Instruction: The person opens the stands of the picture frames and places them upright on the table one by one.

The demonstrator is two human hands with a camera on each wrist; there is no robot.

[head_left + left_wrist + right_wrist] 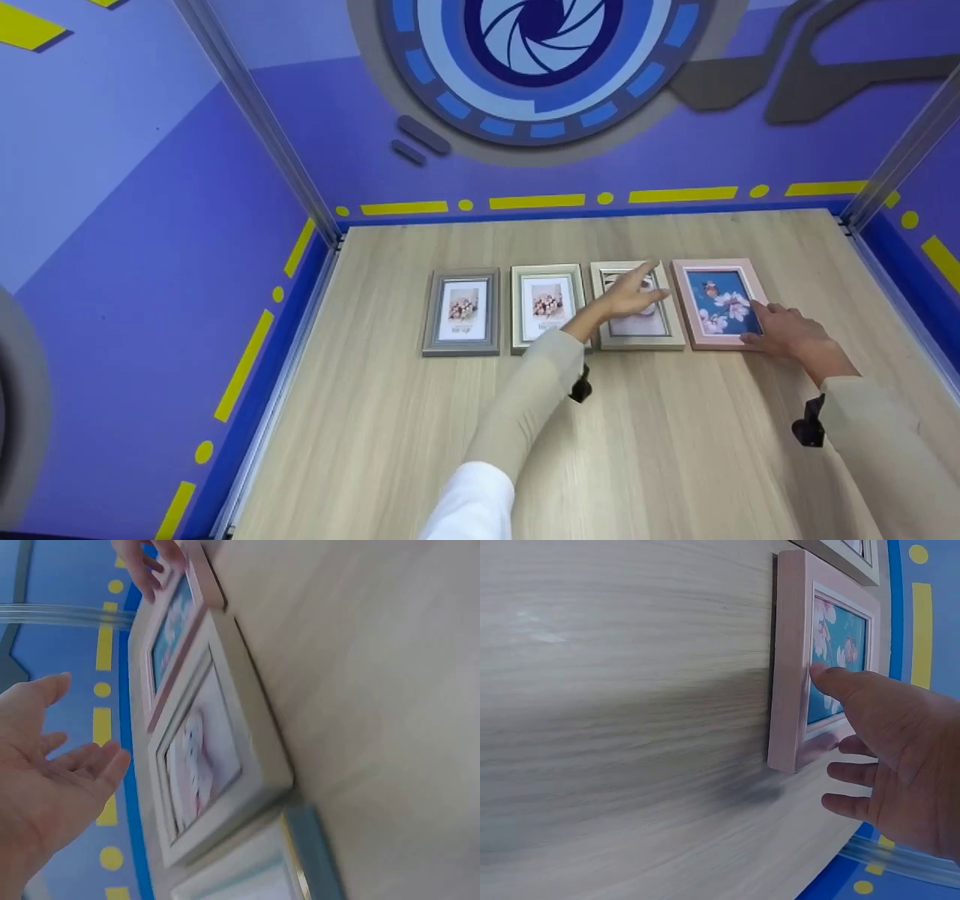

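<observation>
Four picture frames lie face up in a row. At the right end, a pink picture frame (720, 300) holds a print of blossoms and a bird on blue. My right hand (795, 334) is at its right side, thumb over the picture's edge and the other fingers extended by the side. Over the pale champagne picture frame (637, 330) beside it hovers my left hand (630, 296), fingers spread and holding nothing, covering part of its picture. In the left wrist view that left hand (52, 772) shows its palm, apart from the frames.
Further left lie a light gold picture frame (547, 300), partly behind my left forearm, and a grey picture frame (463, 311). All rest on a wood-grain table (375, 450). Blue-purple panels (187, 225) wall in its back and sides.
</observation>
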